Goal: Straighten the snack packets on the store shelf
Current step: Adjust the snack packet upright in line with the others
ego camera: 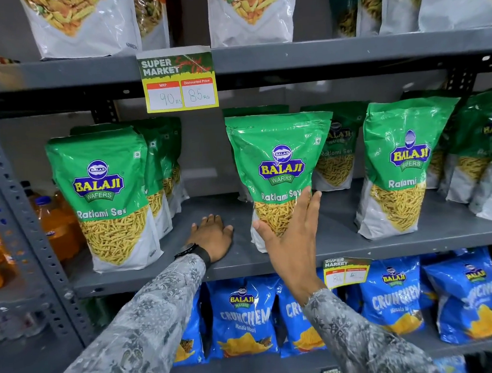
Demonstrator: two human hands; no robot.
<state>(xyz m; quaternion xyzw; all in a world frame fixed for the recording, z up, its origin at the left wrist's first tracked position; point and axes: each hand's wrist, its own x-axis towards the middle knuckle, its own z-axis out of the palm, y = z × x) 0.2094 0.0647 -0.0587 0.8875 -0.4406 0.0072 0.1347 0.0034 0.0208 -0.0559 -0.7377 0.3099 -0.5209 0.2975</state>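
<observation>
Head view: right hand (292,235) (grip wide) covers middle green packet's (281,167) lower front; left hand (213,237) flat, holding nothing.

White snack pouches (85,23) on the top shelf: cropped above. Small price tag (345,272) on the lower shelf: figures illegible. Orange drink bottles (54,227) at left: blurred, partly behind the perforated grey upright (18,206).

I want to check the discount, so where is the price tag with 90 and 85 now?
In the head view, the price tag hangs from the front edge of the upper shelf, left of centre, above the gap between two green Ratlami Sev packets.
</observation>
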